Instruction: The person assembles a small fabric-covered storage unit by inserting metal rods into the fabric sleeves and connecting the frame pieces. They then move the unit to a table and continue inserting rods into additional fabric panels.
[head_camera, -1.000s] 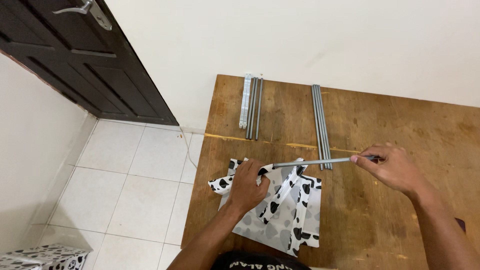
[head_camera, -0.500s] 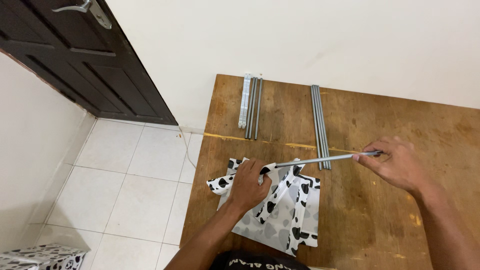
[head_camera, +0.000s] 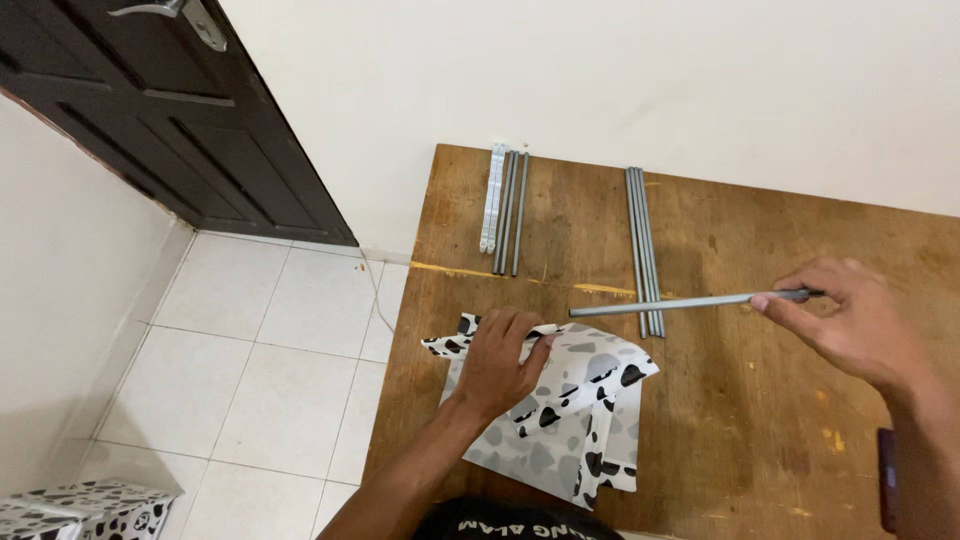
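Head view: looking down on a wooden table (head_camera: 730, 420) that fills the right and lower centre of the frame, with white floor tiles (head_camera: 250, 380) to its left.
Left hand (head_camera: 500, 362): at lower centre, palm down with the fingers curled over a fold of the cow-print fabric (head_camera: 575, 420), pinching its upper edge and pressing it to the table.
Cow-print fabric: white sheet with black and grey patches, folded into layers, lying on the table's near left part; one flap sticks out to the left of the hand, the rest spreads right and downward.
Right hand (head_camera: 850, 325): at right centre, fingers closed around the right end of a grey rod (head_camera: 690, 302).
Grey rod: thin and long, held nearly level across the centre of the frame; its free left end points at the fabric's upper edge, just right of the left hand, and it crosses over the right bundle.
Right bundle of grey rods (head_camera: 643, 245): lying side by side, running from the table's far edge toward the centre.
Left bundle (head_camera: 506, 210): grey rods with a white strip beside them, at the table's upper left, well apart from the right bundle.
Dark door (head_camera: 170, 110): upper left of the frame, with a metal handle (head_camera: 170, 12) at the top.
Wall (head_camera: 600, 80): plain cream, across the top.
Patterned box (head_camera: 80, 510): same cow print, on the tiles at the lower left corner.
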